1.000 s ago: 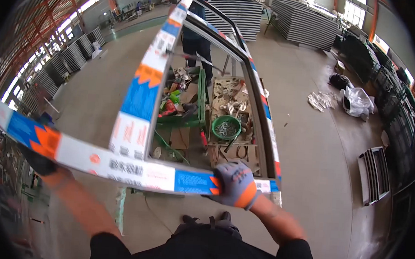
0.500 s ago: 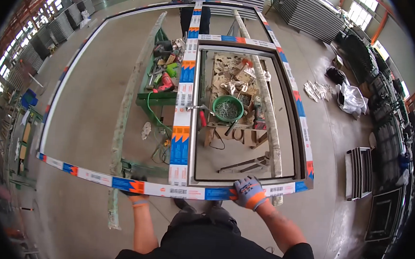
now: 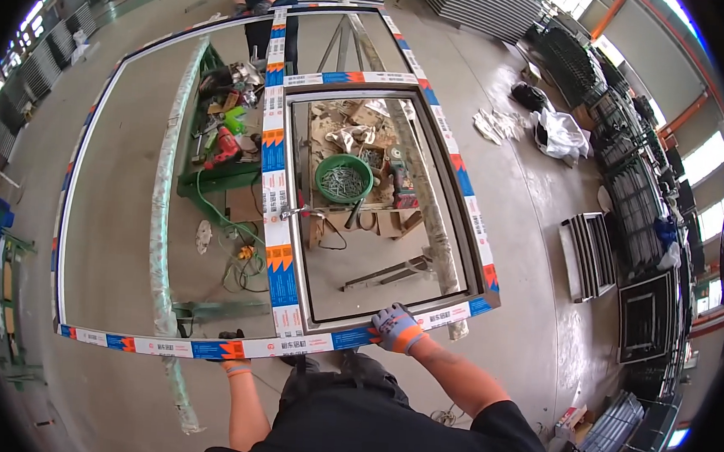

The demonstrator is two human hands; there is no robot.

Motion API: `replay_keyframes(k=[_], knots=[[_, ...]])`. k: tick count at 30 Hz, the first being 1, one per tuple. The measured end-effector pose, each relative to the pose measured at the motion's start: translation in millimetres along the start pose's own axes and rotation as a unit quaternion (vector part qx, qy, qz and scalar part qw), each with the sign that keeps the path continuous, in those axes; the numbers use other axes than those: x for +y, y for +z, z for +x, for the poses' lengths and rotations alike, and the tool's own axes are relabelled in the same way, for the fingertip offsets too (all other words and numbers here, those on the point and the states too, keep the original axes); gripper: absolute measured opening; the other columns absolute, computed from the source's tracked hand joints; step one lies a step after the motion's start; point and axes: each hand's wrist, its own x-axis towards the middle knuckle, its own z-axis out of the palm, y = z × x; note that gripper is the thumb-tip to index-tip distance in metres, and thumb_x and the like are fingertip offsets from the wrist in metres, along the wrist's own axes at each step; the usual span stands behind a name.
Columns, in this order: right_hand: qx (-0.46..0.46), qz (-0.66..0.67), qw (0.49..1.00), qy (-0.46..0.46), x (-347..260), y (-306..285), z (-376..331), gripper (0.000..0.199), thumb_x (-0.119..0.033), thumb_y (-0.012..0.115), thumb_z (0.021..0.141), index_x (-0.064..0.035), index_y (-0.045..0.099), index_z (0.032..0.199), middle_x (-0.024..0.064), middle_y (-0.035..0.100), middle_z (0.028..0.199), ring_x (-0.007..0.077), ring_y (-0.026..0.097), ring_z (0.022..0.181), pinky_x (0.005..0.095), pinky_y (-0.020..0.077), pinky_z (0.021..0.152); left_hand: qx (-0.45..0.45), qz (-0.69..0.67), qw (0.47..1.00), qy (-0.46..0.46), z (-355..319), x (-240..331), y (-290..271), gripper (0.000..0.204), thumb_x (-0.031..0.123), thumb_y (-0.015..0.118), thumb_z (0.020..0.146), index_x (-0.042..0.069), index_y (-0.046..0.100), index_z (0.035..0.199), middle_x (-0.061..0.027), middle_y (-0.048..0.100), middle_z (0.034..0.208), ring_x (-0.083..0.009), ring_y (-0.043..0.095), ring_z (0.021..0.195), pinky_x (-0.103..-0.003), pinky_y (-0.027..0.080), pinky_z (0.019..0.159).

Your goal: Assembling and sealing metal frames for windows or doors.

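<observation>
Gripping the window frame [image 3: 277,231] by its near edge, my left hand [image 3: 232,334], partly hidden, and right hand [image 3: 396,326] are holding it while it's spanning two long rails [image 3: 162,214]. I'm judging it stiff, heavy, possibly slick-wrapped, so I'm favouring solid outer bars.

Looks like a fabrication workshop, with a red power tool [image 3: 228,145] on a green workbench [image 3: 231,173] and a green bowl [image 3: 343,199] of metal fasteners [image 3: 341,182]. Has a broad grey floor [image 3: 511,235], stacked ribbed panels [image 3: 479,11] and rows of dark frames [image 3: 633,201].
</observation>
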Motion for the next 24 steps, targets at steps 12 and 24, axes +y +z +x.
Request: replay_keyframes(k=[12, 24], knots=[[0.031, 0.020, 0.999, 0.015, 10, 43, 6, 0.042, -0.044, 0.066, 0.080, -0.0064, 0.059, 0.096, 0.0158, 0.063, 0.095, 0.0327, 0.060, 0.091, 0.0433, 0.0432, 0.086, 0.047, 0.025, 0.998, -0.043, -6, -5, -2, 0.071, 0.081, 0.031, 0.083, 0.018, 0.062, 0.094, -0.0019, 0.065, 0.089, -0.0245, 0.063, 0.083, -0.055, 0.048, 0.091], [-0.003, 0.026, 0.999, 0.025, 9, 37, 16, 0.055, -0.054, 0.066, 0.076, -0.0053, 0.060, 0.101, 0.0158, 0.063, 0.097, 0.0315, 0.060, 0.095, 0.0437, 0.0424, 0.086, 0.151, 0.404, 0.849, 0.306, -135, 47, 75, 0.015, 0.018, 0.060, 0.095, 0.003, 0.062, 0.092, -0.0052, 0.061, 0.079, -0.0101, 0.052, 0.057, -0.027, 0.040, 0.046]])
